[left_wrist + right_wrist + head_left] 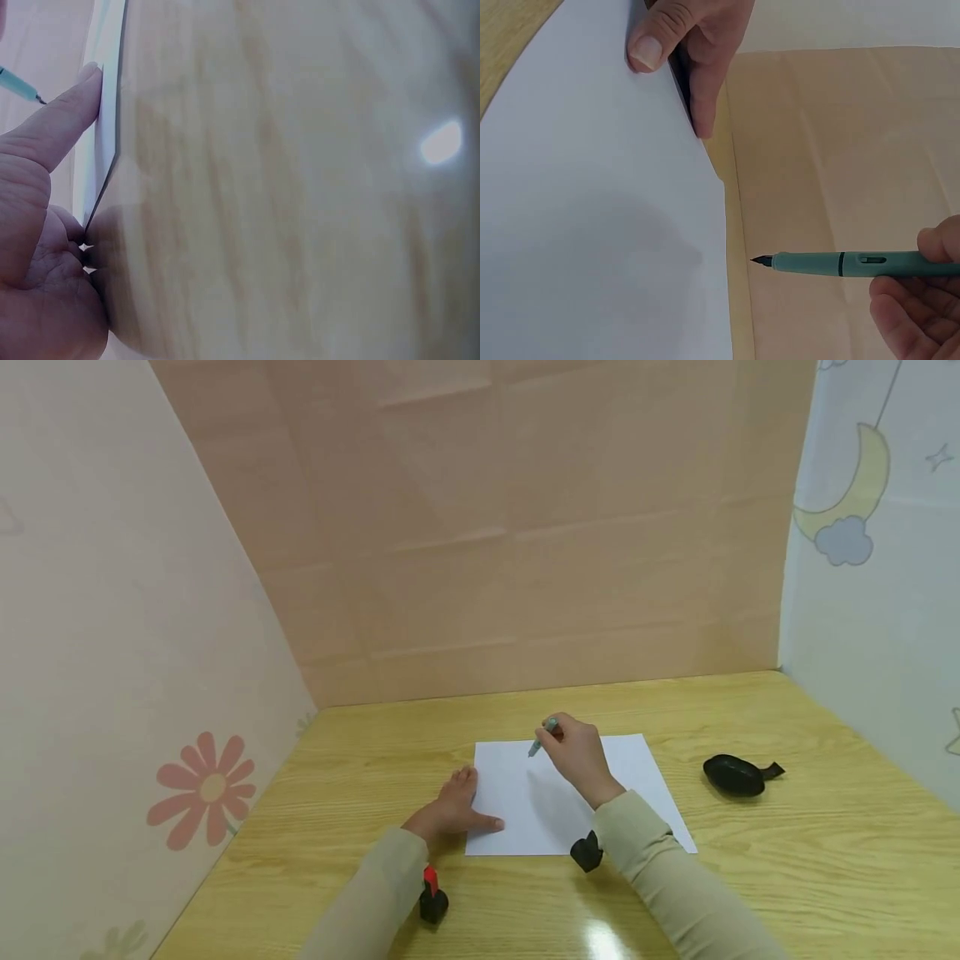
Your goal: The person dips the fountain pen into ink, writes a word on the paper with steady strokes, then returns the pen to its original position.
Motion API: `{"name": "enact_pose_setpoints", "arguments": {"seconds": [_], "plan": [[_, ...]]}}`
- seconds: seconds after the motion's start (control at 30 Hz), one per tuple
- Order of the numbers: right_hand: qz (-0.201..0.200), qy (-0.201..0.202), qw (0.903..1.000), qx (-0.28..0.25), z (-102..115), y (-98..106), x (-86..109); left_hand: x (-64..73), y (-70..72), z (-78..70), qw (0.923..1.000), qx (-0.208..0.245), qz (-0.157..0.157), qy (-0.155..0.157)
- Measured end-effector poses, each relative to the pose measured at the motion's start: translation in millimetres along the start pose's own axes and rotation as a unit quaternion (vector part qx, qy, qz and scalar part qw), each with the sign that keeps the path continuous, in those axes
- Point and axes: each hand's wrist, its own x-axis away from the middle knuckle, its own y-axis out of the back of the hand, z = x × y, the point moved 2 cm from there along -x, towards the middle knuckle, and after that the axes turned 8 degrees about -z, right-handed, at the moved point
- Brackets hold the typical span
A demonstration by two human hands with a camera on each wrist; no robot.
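A white sheet of paper (517, 797) lies on the wooden table. My left hand (453, 806) rests at its left edge. In the right wrist view the left thumb (646, 49) lies on the sheet, with the other fingers past the edge. My right hand (583, 753) pinches a green fountain pen (810, 262) between thumb and fingers. The pen's dark nib is uncovered and points down toward the sheet; in the right wrist view it shows no contact with the paper. In the left wrist view only the pen's front end (19, 85) shows.
A black oval object (735, 775) with a short tab lies right of the paper. Black pieces sit by both wrists, the left one (433, 906) with a red part. A brown-papered wall (525, 568) closes the back; patterned walls stand at both sides.
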Motion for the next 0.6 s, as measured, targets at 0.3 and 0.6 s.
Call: {"name": "enact_pose_setpoints", "arguments": {"seconds": [0.3,0.6], "plan": [[0.027,-0.013,0.9995,0.005,0.9,-13.4,-1.8,-3.3,-1.6,1.8,1.0,0.001,0.004,0.002],[0.036,0.002,0.9992,0.015,1.9,-24.1,-0.9,-5.2,-2.2,4.4,1.0,-0.005,0.007,0.0]]}}
